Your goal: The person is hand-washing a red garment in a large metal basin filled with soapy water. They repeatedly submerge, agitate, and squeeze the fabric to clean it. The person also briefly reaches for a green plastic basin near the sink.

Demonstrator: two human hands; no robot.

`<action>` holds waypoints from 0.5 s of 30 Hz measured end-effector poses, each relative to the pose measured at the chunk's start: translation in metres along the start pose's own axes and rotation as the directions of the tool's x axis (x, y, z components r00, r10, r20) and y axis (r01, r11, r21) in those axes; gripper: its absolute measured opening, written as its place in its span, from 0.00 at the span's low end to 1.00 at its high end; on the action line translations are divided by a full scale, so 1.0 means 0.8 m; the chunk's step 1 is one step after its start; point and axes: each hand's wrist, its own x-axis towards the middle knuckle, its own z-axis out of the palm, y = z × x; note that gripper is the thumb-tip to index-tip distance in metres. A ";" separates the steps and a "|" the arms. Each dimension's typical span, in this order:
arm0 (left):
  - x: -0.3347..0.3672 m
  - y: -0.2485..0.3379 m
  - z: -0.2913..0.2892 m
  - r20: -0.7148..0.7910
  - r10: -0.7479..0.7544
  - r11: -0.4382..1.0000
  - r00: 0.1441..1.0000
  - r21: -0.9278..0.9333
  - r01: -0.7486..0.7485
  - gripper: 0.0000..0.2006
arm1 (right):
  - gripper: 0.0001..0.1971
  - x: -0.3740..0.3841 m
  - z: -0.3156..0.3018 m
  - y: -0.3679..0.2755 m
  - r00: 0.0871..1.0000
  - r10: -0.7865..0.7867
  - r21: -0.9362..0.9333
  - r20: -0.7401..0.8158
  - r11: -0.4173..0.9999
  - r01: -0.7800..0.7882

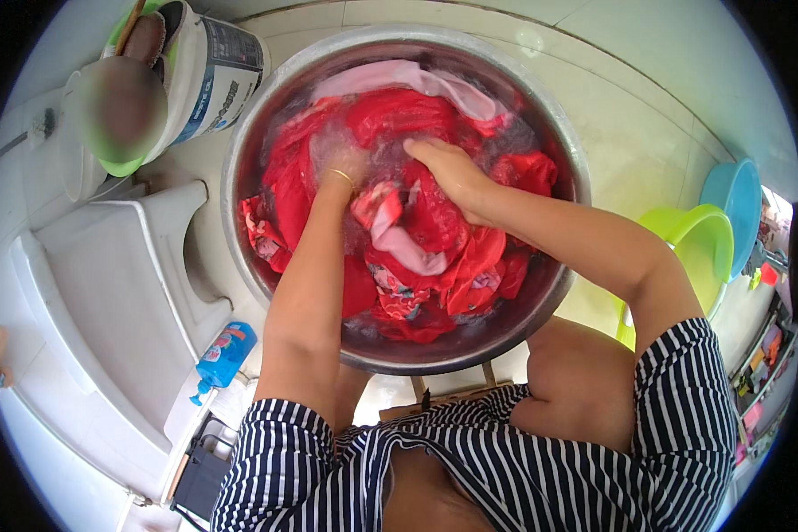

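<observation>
We had the red clothes point(434, 222) wet in the basin point(578, 168), at the upper middle of the frame. Our left hand point(341, 155) was sunk in suds point(516, 137) (a thin bracelet point(343, 177) circled its wrist), and our right hand point(454, 176) lay against the red clothes; whether either was spread or gripping, we could not tell.

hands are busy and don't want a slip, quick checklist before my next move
Red fabric inside metal basin: ok.
Left hand free of fabric: cannot tell, blurred.
Right hand free of fabric: cannot tell, underside hidden.
Gold-coloured bracelet off: not ok, worn by the left hand.
Striped sleeves clear of basin: ok.
Blue pump bottle outside basin: ok.
</observation>
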 end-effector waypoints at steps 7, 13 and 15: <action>-0.112 0.081 -0.117 0.369 0.222 0.587 0.903 -0.789 0.178 0.15 | 0.17 -0.102 -0.052 -0.098 0.897 0.076 -0.867 0.436 0.302 0.396; -0.236 0.148 -0.143 0.391 0.376 0.865 0.840 -0.472 -0.168 0.18 | 0.25 -0.048 -0.064 -0.092 0.670 -0.525 -0.778 0.525 0.023 0.628; -0.259 0.150 -0.146 0.391 0.437 0.865 0.810 -0.428 -0.261 0.18 | 0.33 -0.013 -0.065 -0.061 0.657 -0.465 -0.788 0.593 -0.166 0.593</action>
